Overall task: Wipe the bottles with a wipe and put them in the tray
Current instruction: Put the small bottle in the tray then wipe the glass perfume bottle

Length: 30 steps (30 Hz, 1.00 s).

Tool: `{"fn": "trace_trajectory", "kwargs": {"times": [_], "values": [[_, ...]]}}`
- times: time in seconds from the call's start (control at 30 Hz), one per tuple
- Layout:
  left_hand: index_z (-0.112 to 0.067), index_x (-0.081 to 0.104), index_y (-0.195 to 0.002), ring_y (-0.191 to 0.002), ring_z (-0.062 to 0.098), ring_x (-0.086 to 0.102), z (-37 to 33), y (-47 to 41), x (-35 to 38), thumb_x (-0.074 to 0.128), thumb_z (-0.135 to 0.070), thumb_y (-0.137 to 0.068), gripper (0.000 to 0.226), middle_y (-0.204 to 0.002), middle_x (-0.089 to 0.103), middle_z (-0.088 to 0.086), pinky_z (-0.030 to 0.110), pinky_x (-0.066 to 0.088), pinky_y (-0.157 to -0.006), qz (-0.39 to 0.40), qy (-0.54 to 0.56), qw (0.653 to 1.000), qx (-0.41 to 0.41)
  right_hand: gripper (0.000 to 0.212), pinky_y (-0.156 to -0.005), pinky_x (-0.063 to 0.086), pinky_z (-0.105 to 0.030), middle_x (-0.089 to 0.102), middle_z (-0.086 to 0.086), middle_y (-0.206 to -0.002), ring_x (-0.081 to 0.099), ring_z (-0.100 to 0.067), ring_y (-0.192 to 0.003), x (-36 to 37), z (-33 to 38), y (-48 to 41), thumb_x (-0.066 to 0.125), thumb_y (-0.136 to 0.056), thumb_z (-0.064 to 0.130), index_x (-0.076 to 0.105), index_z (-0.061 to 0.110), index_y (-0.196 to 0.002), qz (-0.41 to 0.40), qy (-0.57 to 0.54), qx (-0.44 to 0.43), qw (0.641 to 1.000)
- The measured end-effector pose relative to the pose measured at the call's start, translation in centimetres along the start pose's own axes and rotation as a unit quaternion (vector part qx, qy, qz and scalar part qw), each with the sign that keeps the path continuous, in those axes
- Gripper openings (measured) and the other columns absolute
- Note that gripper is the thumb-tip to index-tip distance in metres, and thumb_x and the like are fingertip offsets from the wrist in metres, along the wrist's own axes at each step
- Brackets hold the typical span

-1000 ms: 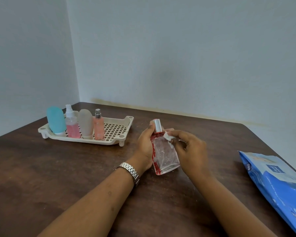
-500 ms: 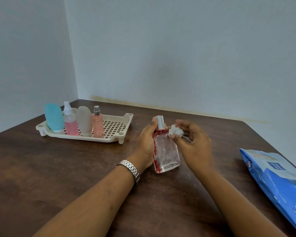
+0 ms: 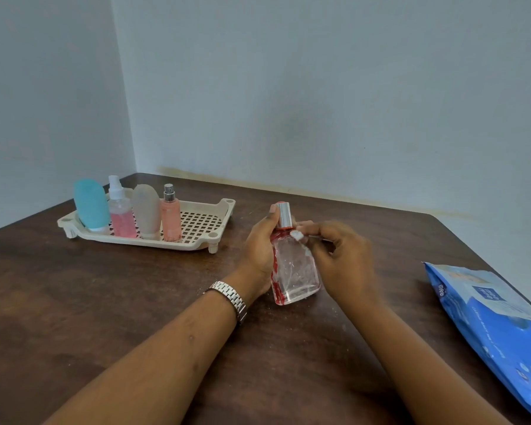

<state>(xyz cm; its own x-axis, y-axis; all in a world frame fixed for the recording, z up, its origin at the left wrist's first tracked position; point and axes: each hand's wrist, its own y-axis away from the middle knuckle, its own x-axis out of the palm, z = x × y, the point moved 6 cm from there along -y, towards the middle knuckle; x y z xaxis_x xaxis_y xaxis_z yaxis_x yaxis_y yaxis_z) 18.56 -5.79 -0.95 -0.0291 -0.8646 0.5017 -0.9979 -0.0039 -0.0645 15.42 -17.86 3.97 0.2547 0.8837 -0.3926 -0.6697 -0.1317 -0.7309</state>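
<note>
right fingers [image 3: 314, 233] pinch a wipe [image 3: 297, 235] against the clear bottle [image 3: 295, 269] at frame centre, left hand [image 3: 259, 250] wrapped round it. four bottles already stand in the tray [image 3: 203, 222], upper left; this one looks last.

A silver metal link watch [image 3: 229, 297] bands the wrist behind the left hand [image 3: 258, 250]; forearms [image 3: 166, 357] bare.

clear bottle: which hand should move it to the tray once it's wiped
Probably the left. The left hand grips the clear bottle and is on the same side as the tray, whose right end is free. The right hand pinches the wipe.
</note>
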Motion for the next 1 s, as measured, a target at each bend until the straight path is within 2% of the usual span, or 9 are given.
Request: {"fn": "trace_trajectory", "kwargs": {"times": [0.17, 0.23, 0.33, 0.4, 0.5, 0.6, 0.77, 0.9, 1.0], "values": [[0.004, 0.058, -0.118, -0.101, 0.035, 0.062, 0.0, -0.1, 0.0, 0.038, -0.051, -0.096, 0.062, -0.112, 0.065, 0.023, 0.052, 0.047, -0.097, -0.007, 0.004, 1.0, -0.012, 0.023, -0.065, 0.045, -0.003, 0.066, 0.012, -0.082, 0.059, 0.009, -0.078, -0.5, -1.6, -0.2, 0.069, -0.079, 0.0, 0.071, 0.022, -0.088, -0.019, 0.011, 0.03, 0.999], [-0.003, 0.059, -0.112, -0.096, 0.033, 0.063, 0.1, -0.2, 0.0, 0.039, -0.047, -0.098, 0.05, -0.103, 0.067, 0.019, 0.051, 0.048, -0.094, -0.009, 0.001, 1.0, -0.003, 0.023, -0.065, 0.044, -0.002, 0.067, 0.01, -0.084, 0.059, 0.011, -0.079, -0.6, -1.6, -0.7, 0.068, -0.08, 0.0, 0.071, 0.021, -0.089, -0.034, -0.005, 0.039, 0.999], [-0.006, 0.062, -0.096, -0.08, 0.026, 0.064, 0.0, -0.1, 0.1, 0.039, -0.044, -0.099, 0.044, -0.085, 0.065, 0.013, 0.042, 0.051, -0.083, 0.003, 0.005, 1.0, -0.001, 0.022, -0.071, 0.048, -0.008, 0.068, 0.009, -0.091, 0.061, 0.004, -0.085, 0.3, 0.1, -0.3, 0.066, -0.081, 0.0, 0.073, 0.018, -0.092, -0.007, 0.021, -0.024, 0.999], [-0.004, 0.065, -0.094, -0.083, 0.028, 0.065, -0.1, 0.0, 0.2, 0.036, -0.044, -0.099, 0.05, -0.087, 0.067, 0.016, 0.044, 0.052, -0.085, 0.01, 0.001, 1.0, 0.003, 0.024, -0.075, 0.049, -0.009, 0.066, 0.013, -0.092, 0.06, 0.006, -0.087, 0.4, 0.5, 0.3, 0.066, -0.08, -0.002, 0.073, 0.017, -0.092, 0.001, 0.043, -0.052, 0.998], [-0.004, 0.068, -0.091, -0.091, 0.031, 0.064, -0.1, 0.1, 0.4, 0.036, -0.046, -0.099, 0.053, -0.092, 0.068, 0.017, 0.051, 0.047, -0.096, 0.02, 0.002, 1.0, 0.001, 0.029, -0.071, 0.047, -0.006, 0.066, 0.012, -0.088, 0.059, 0.01, -0.084, -0.3, -0.5, -0.2, 0.067, -0.08, -0.002, 0.07, 0.025, -0.09, -0.017, 0.027, -0.021, 0.999], [-0.005, 0.062, -0.093, -0.085, 0.027, 0.062, 0.1, 0.0, 0.6, 0.039, -0.045, -0.098, 0.046, -0.086, 0.065, 0.014, 0.045, 0.049, -0.089, 0.028, 0.031, 0.999, -0.014, 0.027, -0.072, 0.05, -0.012, 0.067, 0.008, -0.088, 0.06, 0.003, -0.08, 0.0, -0.2, -0.7, 0.064, -0.082, -0.003, 0.072, 0.02, -0.093, -0.026, 0.047, -0.027, 0.998], [-0.002, 0.055, -0.109, -0.081, 0.024, 0.061, 0.1, 0.1, 0.7, 0.041, -0.046, -0.096, 0.047, -0.086, 0.061, 0.013, 0.036, 0.051, -0.079, 0.027, 0.033, 0.999, -0.03, 0.023, -0.086, 0.036, -0.002, 0.071, 0.0, -0.097, 0.054, -0.002, -0.092, 0.8, 2.0, 0.6, 0.06, -0.081, 0.001, 0.073, 0.012, -0.096, 0.0, 0.133, -0.139, 0.981], [-0.007, 0.057, -0.094, -0.08, 0.021, 0.06, 0.1, 0.2, 1.1, 0.043, -0.044, -0.094, 0.04, -0.085, 0.06, 0.011, 0.036, 0.05, -0.081, 0.049, 0.057, 0.997, -0.023, 0.026, -0.081, 0.05, -0.022, 0.072, -0.002, -0.095, 0.062, -0.01, -0.089, -0.1, 1.0, -0.1, 0.064, -0.078, -0.006, 0.073, 0.012, -0.094, -0.021, 0.133, -0.113, 0.984], [-0.009, 0.059, -0.092, -0.078, 0.02, 0.062, 0.2, 0.0, 0.9, 0.042, -0.046, -0.096, 0.041, -0.081, 0.063, 0.009, 0.034, 0.051, -0.075, 0.054, 0.047, 0.997, -0.027, 0.019, -0.083, 0.043, -0.013, 0.071, 0.0, -0.092, 0.061, -0.009, -0.089, 0.8, 3.0, 0.2, 0.056, -0.084, 0.005, 0.072, 0.012, -0.092, -0.011, 0.128, -0.148, 0.981]]}}
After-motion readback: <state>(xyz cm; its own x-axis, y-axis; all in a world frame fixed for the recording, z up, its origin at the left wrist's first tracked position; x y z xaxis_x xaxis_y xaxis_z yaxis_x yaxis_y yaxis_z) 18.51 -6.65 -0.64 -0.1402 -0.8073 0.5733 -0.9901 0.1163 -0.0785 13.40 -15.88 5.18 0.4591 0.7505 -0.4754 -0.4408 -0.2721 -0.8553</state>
